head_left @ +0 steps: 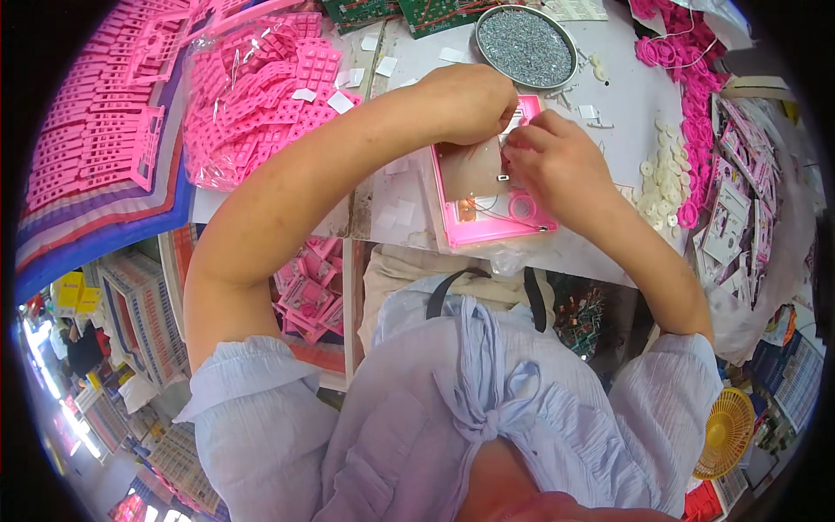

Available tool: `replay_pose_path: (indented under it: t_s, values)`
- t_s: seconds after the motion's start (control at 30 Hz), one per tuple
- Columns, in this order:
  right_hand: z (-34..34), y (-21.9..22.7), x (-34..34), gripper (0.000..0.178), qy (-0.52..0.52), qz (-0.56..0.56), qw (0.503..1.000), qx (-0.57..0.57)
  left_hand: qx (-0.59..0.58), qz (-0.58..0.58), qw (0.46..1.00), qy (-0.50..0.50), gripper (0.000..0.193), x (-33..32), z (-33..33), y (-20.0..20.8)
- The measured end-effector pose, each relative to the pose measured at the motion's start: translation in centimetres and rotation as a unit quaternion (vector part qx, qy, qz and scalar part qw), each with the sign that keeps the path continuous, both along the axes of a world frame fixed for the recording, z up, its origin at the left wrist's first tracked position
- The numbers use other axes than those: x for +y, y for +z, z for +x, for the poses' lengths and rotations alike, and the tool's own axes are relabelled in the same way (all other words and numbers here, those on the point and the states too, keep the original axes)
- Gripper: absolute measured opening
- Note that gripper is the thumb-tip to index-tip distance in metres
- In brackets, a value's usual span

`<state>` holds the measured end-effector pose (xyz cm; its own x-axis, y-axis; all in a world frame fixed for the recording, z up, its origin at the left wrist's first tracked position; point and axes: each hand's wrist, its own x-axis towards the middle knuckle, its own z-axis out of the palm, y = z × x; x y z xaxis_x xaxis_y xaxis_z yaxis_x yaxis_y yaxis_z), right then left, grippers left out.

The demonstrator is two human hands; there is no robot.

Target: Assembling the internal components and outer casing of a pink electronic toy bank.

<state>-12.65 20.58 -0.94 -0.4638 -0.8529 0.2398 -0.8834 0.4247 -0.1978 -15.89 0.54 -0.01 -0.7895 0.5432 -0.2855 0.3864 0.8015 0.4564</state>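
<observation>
"Pink plastic, I gather. What is it, and where is it?"

"It's a shallow rectangular casing [496,233], lying flat on a white worktop [631,113], close to the front edge and before the person's chest."

"Which way does it point?"

"Its long axis appears to run away from the body, with the far end leaning slightly to the left. One short side faces the person. The far left part is covered by a hand, so I can't follow the whole outline."

"How does it look?"

"It has a bright pink rim around a smooth, brownish panel [465,170]. In the near right corner sits a round pink part [522,206]; near left, a copper-coloured patch [467,210]. Thin wires [500,213] cross the near end."

"And the hands?"

"The left hand [474,100] reaches over the far left part, its fingers curled inward. Their tips are hidden, so I can't tell whether they grip. The right hand [557,157] comes in from the right, fingers bent, tips close together above the casing's middle. Whether they pinch anything, I can't tell."

"What lies around it?"

"Beyond it, a round dish [526,84] of small metal pieces [524,45]; to the right, cream-coloured discs [665,178]; to the left, a clear bag of pink keypads [261,109]."
</observation>
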Motion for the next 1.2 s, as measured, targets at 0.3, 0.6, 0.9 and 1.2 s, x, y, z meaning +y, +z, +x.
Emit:
replay_pose_path:
  t_s: [0.3,0.6,0.9,1.2]
  values:
    - [1.9,-1.2,-1.1,0.037,-0.082,-0.011,0.997,0.004,0.097,-0.037,0.994,-0.043,0.014,0.1,0.8,-1.5]
    - [0.3,0.4,-0.1,0.039,0.008,0.082,0.996,-0.014,0.13,0.0,0.991,-0.024,0.016,-0.3,1.2,-2.5]
    - [-0.5,0.2,1.3,0.021,0.054,0.002,0.998,-0.043,0.21,0.14,0.928,0.275,0.021,-4.5,4.3,-2.3]
    - [-2.5,0.9,1.0,0.019,0.02,-0.058,0.987,-0.151,0.259,0.224,0.909,0.238,0.022,-3.8,4.8,-4.3]
